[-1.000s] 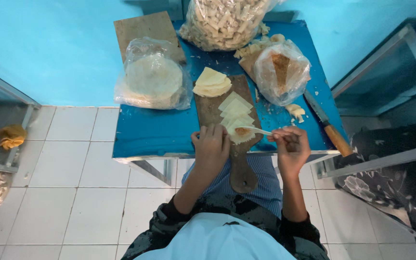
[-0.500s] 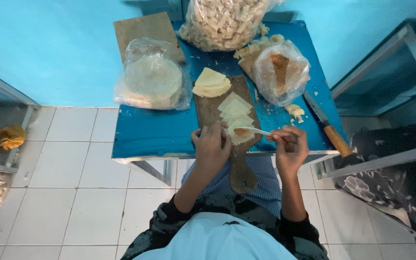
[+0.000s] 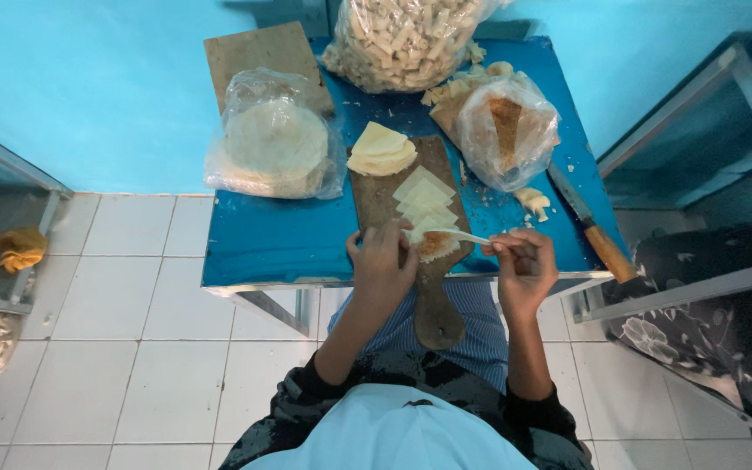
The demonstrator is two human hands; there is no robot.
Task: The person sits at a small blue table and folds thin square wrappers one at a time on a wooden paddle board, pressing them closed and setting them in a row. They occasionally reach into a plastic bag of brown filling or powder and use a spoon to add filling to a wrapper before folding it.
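Blue-topped table against a turquoise wall, white floor tiles below. My right hand, just right of frame centre, fingers closed on a thin pale spoon; its tip sits on the brownish filling on the nearest wrapper. My left hand, centre frame, rests fingers-down on the dark worn wooden board beside that wrapper; can't tell whether it pinches the wrapper's edge. The board is paddle-shaped, its rounded handle overhanging the table edge toward me. Above the grip: a row of flat pale-yellow square wrappers, overlapping, then a thicker stack at the board's far end. Upper left: crinkled clear bag of round white sheets. Top centre: big clear bag of pale stick-shaped pieces. Upper right: clear bag with brown filling. Right edge: wooden-handled knife lying diagonal.
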